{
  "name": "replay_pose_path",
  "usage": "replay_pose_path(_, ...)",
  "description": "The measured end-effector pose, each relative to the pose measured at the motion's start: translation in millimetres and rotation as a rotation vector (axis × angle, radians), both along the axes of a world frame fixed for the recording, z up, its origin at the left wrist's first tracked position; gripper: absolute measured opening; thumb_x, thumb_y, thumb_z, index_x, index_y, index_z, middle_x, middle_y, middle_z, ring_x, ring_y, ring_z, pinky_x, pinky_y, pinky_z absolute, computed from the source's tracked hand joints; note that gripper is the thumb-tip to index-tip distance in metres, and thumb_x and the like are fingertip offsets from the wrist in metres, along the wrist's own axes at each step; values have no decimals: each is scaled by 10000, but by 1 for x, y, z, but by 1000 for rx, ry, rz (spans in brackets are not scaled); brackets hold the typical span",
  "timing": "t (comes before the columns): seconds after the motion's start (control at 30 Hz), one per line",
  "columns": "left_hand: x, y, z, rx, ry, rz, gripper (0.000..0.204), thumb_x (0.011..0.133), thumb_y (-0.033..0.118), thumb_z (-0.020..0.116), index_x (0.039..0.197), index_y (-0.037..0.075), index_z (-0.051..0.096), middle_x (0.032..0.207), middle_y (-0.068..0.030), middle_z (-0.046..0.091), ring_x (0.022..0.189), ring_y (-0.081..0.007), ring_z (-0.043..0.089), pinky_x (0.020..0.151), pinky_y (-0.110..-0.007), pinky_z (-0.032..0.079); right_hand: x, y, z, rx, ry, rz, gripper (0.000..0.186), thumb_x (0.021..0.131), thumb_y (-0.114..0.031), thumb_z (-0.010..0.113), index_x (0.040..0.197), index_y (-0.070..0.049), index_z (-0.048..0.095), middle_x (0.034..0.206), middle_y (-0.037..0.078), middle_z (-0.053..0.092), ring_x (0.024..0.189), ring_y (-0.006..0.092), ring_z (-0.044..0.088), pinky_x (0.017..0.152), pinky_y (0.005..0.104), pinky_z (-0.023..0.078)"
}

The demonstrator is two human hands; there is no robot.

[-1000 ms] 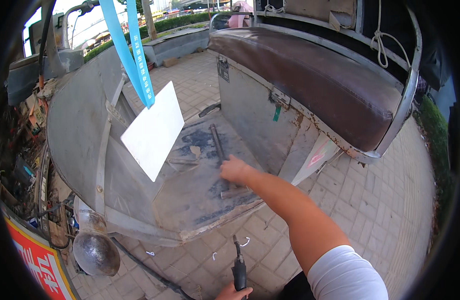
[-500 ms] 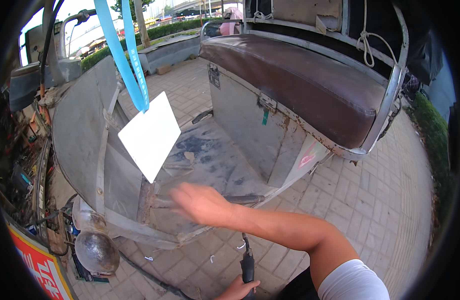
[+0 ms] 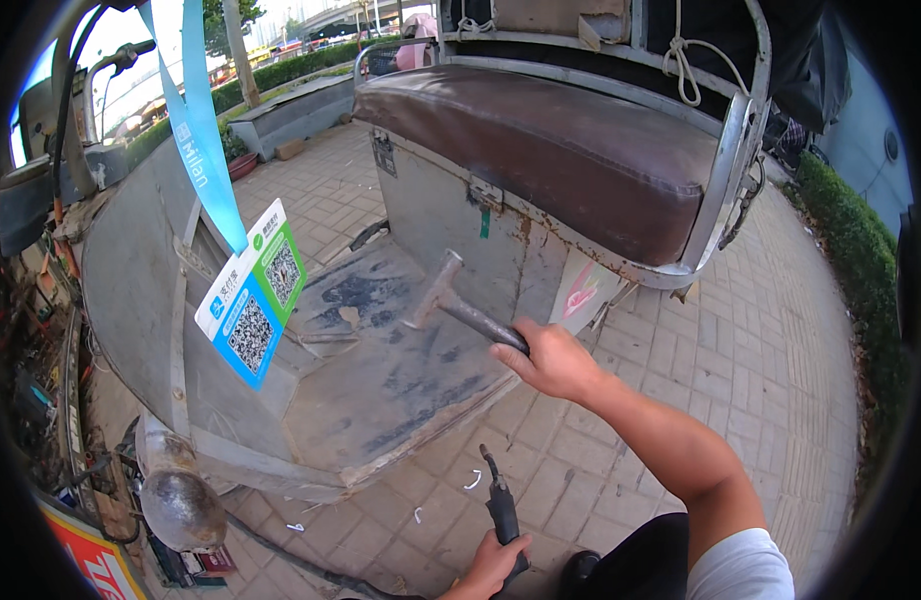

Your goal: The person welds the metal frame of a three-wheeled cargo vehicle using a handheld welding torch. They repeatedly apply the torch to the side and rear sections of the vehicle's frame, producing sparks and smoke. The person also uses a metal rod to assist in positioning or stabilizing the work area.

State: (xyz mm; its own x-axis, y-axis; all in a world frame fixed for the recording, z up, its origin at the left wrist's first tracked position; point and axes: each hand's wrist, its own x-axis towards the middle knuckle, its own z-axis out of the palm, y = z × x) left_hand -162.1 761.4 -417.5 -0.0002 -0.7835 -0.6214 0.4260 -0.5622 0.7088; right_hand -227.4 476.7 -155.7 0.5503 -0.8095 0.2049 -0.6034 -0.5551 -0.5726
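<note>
My right hand is closed round the handle end of a worn metal hammer. The hammer's head points up and to the left, above the grey sheet-metal floor of a tricycle's passenger compartment. Low in the picture, my left hand grips a black welding torch. Its narrow nozzle tilts up and left over the paving, outside the compartment's near edge. No part of the torch touches the metal.
A brown padded seat spans the compartment's far side. From a blue lanyard a card with square codes hangs in front of the left panel. A rounded metal lamp housing and a black cable lie lower left.
The hammer, lying on the metal floor before, is now lifted in my right hand, which has moved right. The left hand's torch shows higher. The hanging card has turned its printed side round.
</note>
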Motion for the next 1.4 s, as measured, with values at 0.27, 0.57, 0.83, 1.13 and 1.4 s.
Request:
replay_pose_path(0.27, 14, -3, 37, -48, -41, 46, 226, 876, 148, 721, 823, 14, 547, 703, -58, 623, 622, -149, 604, 590, -306, 486, 23, 17, -12, 123, -23, 5, 503, 966, -463, 567, 968, 40, 568, 741, 285, 627, 755, 490, 623, 691, 529, 481)
replay_pose_path(0.57, 12, -5, 40, -31, -38, 70, 256, 874, 139, 723, 920, 8, 508, 731, -72, 631, 641, -152, 611, 596, -309, 494, 21, -14, 6, 160, -253, -211, 560, 965, -504, 550, 937, 54, 577, 771, 260, 635, 753, 430, 636, 694, 482, 483)
replay_pose_path(0.83, 19, -6, 32, 6, -14, 221, 283, 872, 147, 740, 949, 15, 502, 726, -77, 626, 601, -159, 608, 561, -314, 507, 27, 2, 3, 63, -75, -38, 585, 960, -522, 549, 986, 61, 591, 796, 258, 650, 785, 424, 647, 721, 484, 487)
replay_pose_path(1.13, 24, 8, 24, 4, -45, 150, 306, 911, 244, 705, 943, 1, 522, 761, -124, 634, 661, -240, 639, 599, -368, 513, 60, 3, -20, 482, -341, -107, 577, 954, -504, 573, 956, 73, 559, 678, 135, 582, 488, 210, 583, 455, 363, 457)
replay_pose_path(1.4, -4, 42, -35, 254, -168, 17, 533, 902, 334, 663, 1311, 17, 534, 1033, -116, 639, 928, -239, 603, 758, -392, 516, 169, -48, -89, 547, -62, -44, 420, 888, -314, 657, 1020, 83, 613, 722, 178, 663, 614, 314, 668, 643, 429, 531)
